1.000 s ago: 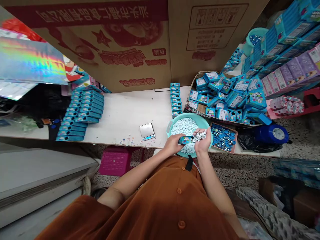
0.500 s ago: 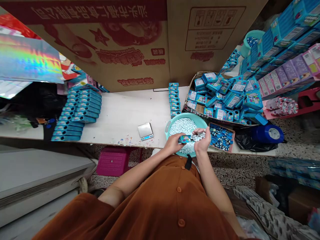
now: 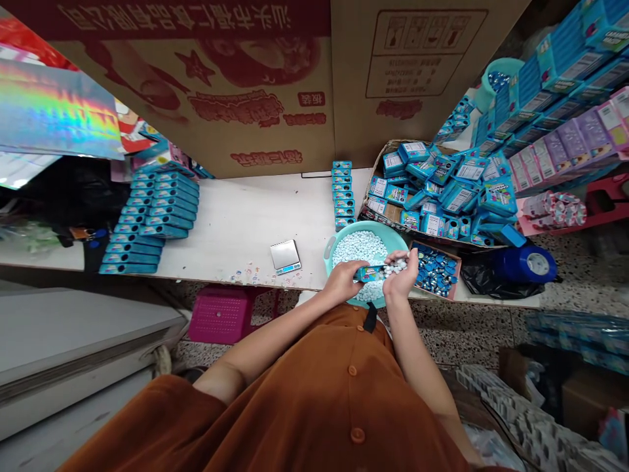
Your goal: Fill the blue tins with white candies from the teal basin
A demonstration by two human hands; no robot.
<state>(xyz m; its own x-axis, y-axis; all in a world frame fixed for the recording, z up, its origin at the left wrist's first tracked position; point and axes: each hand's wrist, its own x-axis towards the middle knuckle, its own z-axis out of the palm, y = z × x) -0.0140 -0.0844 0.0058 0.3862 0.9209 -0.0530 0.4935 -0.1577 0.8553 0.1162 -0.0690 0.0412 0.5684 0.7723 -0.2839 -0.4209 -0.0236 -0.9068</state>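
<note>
1. Writing first: the big brown cardboard carton (image 3: 221,85) standing at the back of the white tabletop (image 3: 236,223) has red Chinese print that sits upside down from this angle, plus a panel of handling symbols on its right-hand face. I can't make out individual words.
2. The small teal printed box (image 3: 369,272) in the hands has a colourful label, but it's too small to read. Same goes for the jumbled teal packs in the open carton (image 3: 437,187) to the right.
3. Versus half a second back, not much changes. Both hands stay over the near rim of the round teal plastic basin (image 3: 330,244), same grip, and the view has only drifted a touch.
4. The left hand (image 3: 344,280) is clamped around the left end of the small teal box, holding it roughly level.
5. The right hand (image 3: 400,278) is cupped against the box's right end with a heap of small white pellets (image 3: 394,266) in the palm, so the two hands are close together, joined by the box.
6. The box hangs between the hands, just above the pellets filling the basin.
7. Nearby are a small silver pocket scale (image 3: 285,255) left of the basin, a tray of blue round caps (image 3: 435,270) just right of it, and stacked long teal boxes (image 3: 152,223) well off to the left.
</note>
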